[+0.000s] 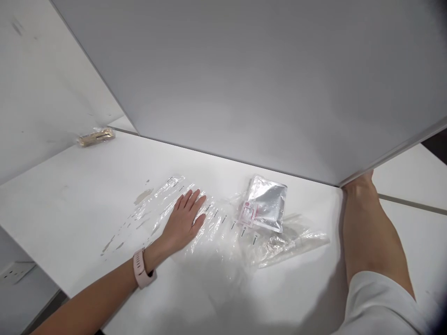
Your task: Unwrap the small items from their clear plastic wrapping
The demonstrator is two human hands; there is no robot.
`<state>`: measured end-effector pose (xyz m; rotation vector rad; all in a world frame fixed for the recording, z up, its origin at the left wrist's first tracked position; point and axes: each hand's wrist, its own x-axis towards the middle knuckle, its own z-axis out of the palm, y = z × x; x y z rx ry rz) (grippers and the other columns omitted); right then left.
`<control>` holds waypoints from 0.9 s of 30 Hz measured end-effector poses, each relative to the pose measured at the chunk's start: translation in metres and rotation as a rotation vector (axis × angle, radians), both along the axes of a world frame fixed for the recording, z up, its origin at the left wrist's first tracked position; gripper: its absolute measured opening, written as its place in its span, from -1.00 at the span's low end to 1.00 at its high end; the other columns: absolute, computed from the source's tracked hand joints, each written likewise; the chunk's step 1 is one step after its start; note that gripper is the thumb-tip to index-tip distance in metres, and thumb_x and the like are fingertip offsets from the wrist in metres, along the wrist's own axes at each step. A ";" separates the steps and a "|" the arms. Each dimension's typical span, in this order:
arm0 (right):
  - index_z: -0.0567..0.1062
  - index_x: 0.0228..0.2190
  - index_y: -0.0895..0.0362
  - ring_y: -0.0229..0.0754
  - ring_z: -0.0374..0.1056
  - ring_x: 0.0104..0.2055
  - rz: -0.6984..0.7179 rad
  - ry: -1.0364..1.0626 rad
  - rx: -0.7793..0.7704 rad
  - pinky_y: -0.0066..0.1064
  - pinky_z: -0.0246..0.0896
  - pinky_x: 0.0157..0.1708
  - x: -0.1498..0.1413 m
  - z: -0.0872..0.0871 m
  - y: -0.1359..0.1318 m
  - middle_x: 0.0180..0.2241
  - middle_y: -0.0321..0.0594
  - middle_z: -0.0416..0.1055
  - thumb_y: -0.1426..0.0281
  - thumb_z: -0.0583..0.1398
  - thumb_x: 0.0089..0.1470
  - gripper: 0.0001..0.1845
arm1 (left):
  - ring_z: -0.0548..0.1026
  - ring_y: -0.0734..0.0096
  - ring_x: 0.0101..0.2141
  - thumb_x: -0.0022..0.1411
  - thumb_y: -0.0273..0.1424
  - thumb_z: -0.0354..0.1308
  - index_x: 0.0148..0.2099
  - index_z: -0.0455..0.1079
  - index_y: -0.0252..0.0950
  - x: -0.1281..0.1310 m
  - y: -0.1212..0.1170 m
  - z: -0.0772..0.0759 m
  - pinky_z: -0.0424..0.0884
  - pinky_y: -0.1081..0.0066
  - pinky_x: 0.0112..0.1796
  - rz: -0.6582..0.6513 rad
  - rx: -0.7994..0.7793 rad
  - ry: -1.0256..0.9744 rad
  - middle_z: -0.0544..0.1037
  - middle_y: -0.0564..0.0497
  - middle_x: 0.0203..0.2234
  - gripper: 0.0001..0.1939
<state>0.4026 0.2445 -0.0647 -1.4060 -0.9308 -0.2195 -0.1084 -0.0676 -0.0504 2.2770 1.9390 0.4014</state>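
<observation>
My left hand (184, 224), with a pale pink watch band on its wrist, lies flat with fingers spread on a crumpled clear plastic bag (218, 244). Small dark printed marks run in a row across the plastic. To the right of this hand, a silver foil pouch (268, 202) with a red-and-white label rests on the plastic. My right hand (361, 180) reaches past the lower right corner of a big grey-white panel (244, 93). Only its wrist end shows; the fingers are hidden behind the panel, so I cannot tell whether they grip it.
The panel stands across the white table (87, 195), blocking the view behind it. A small wrapped gold-coloured packet (97, 137) lies at the far left by the white wall (42, 93). A wall socket (16, 272) sits below the table's left edge.
</observation>
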 end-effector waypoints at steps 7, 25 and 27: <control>0.46 -0.39 0.26 -0.17 0.36 -0.20 -0.185 0.425 -0.188 -0.15 0.14 -0.16 -0.008 -0.013 -0.047 -0.22 0.06 0.47 0.66 -0.02 0.12 -0.72 | -0.19 0.15 0.43 0.49 -0.13 -0.26 0.47 -0.03 -0.16 0.000 0.009 -0.001 -0.17 0.00 0.38 -0.030 -0.058 0.026 -0.08 0.01 0.45 -0.41; 0.55 -0.07 0.03 -0.04 0.45 -0.16 0.220 0.271 -0.586 -0.19 0.32 -0.27 -0.132 0.002 -0.413 -0.05 -0.11 0.51 0.27 0.20 -0.03 -0.57 | -0.21 -0.17 0.42 0.36 0.08 -0.11 0.45 0.02 -0.13 -0.079 -0.004 0.038 -0.20 -0.19 0.29 -0.085 -0.162 0.054 -0.11 -0.09 0.45 -0.26; 0.51 0.01 0.03 0.04 0.40 -0.02 0.313 0.055 -0.554 -0.11 0.34 -0.16 -0.161 0.008 -0.417 0.03 -0.08 0.45 0.21 0.17 0.06 -0.54 | -0.21 -0.14 0.42 0.36 0.12 -0.14 0.47 -0.05 -0.11 -0.058 -0.033 0.025 -0.22 -0.20 0.29 -0.178 -0.216 -0.023 -0.10 -0.10 0.45 -0.23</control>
